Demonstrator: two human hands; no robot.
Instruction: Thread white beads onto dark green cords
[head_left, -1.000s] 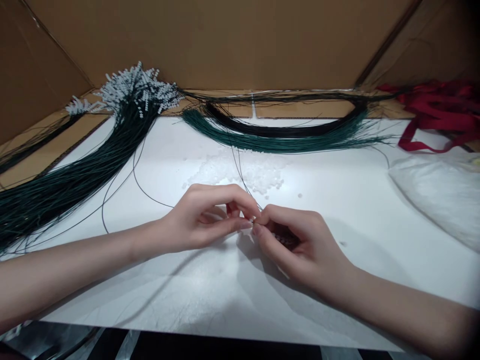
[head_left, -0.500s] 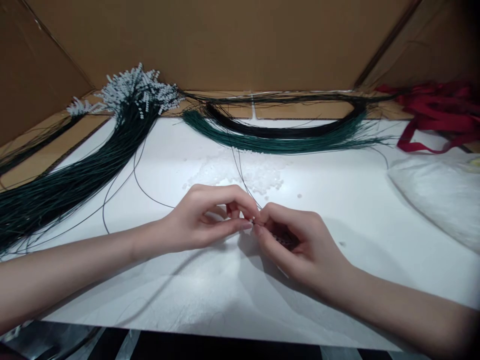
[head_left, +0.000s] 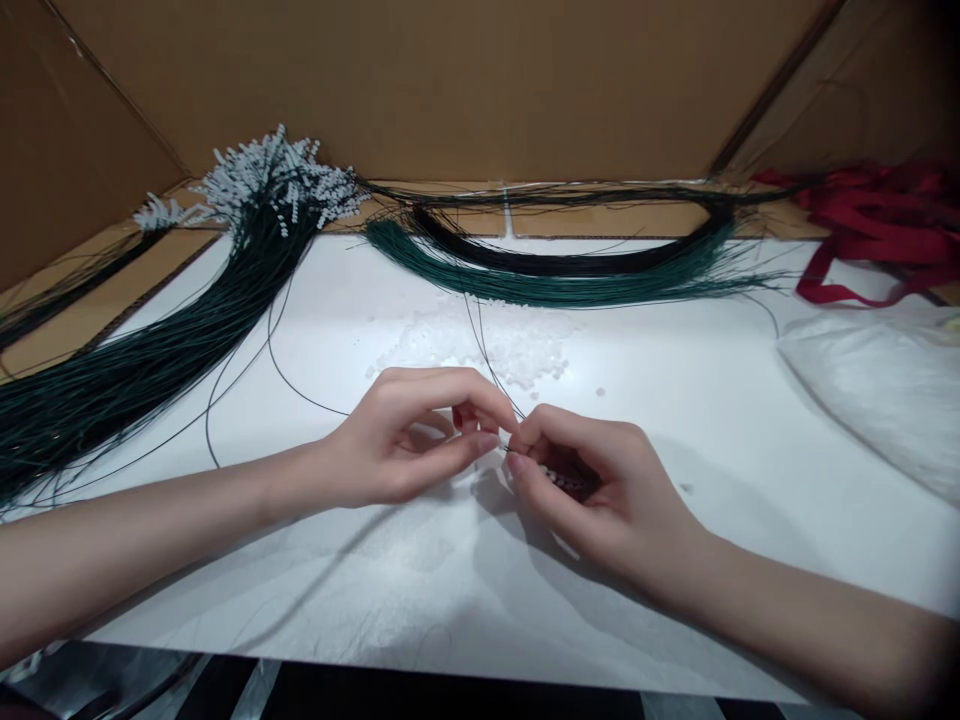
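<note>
My right hand (head_left: pixel 600 475) pinches a thin dark wire (head_left: pixel 487 358) between thumb and index finger. A short row of small white beads (head_left: pixel 559 478) on wire shows under its curled fingers. The wire's dark tip pokes out just left of the pinch. Close beside it, my left hand (head_left: pixel 427 430) has its thumb and index fingertips slightly apart around that tip. Whether a small bead sits between the left fingers is too small to tell. Beyond both hands, a loose pile of white beads (head_left: pixel 472 345) lies on the white board (head_left: pixel 360 600).
A thick bundle of dark green wires (head_left: pixel 195 330) with white beaded ends (head_left: pixel 277 185) lies left. Bare green and black wires (head_left: pixel 562 280) stretch across the back. Red ribbon (head_left: pixel 877 240) and a clear plastic bag (head_left: pixel 885 390) are at right. Cardboard walls (head_left: pixel 465 90) stand behind.
My left thumb has drawn back a little left, away from the index fingertip. More of the beaded row shows within my right hand, which stays almost in place.
</note>
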